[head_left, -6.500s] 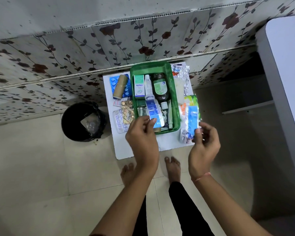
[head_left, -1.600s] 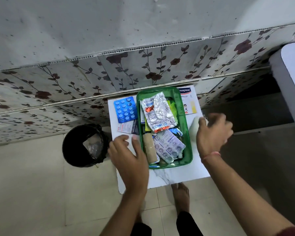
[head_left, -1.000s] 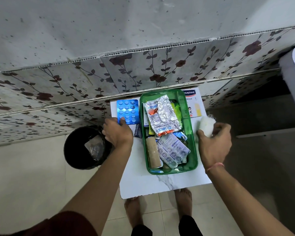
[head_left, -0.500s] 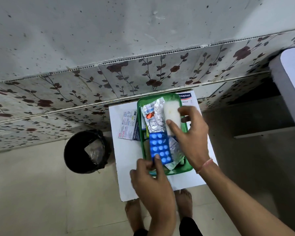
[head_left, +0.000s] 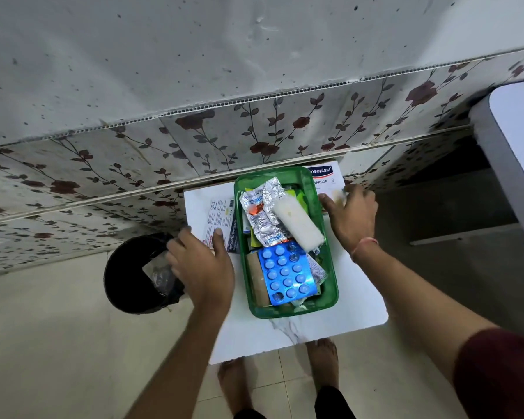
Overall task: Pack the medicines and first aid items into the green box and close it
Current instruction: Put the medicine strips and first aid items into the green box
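The green box (head_left: 285, 311) sits open on a small white table (head_left: 300, 331) against a flower-patterned wall, already heaped with supplies. Inside it, a blue blister pack (head_left: 286, 275) lies flat at the near end, partly over a tan bandage roll (head_left: 256, 276) along the left wall. A white gauze roll (head_left: 297, 222) rests tilted across the far half, on top of silver foil strips (head_left: 262, 216).

The left hand (head_left: 201, 267) hovers palm down over the table's left side, just beside the box. Its fingers (head_left: 183, 234) are loosely spread, and the thumb tip lies on the near edge of the dressing packets (head_left: 221, 217) that lie flat on the table left of the box. Nothing is gripped.

The right hand (head_left: 351, 217) reaches to the far right corner, over the plaster box (head_left: 325, 175) that stands outside the green box, touching its right wall. The fingers curl downward onto the lower part of that carton; whether they actually clasp it cannot be told, since the fingertips are blurred. A thin red thread circles the wrist.

A black bin (head_left: 133, 276) stands on the floor to the left of the table.
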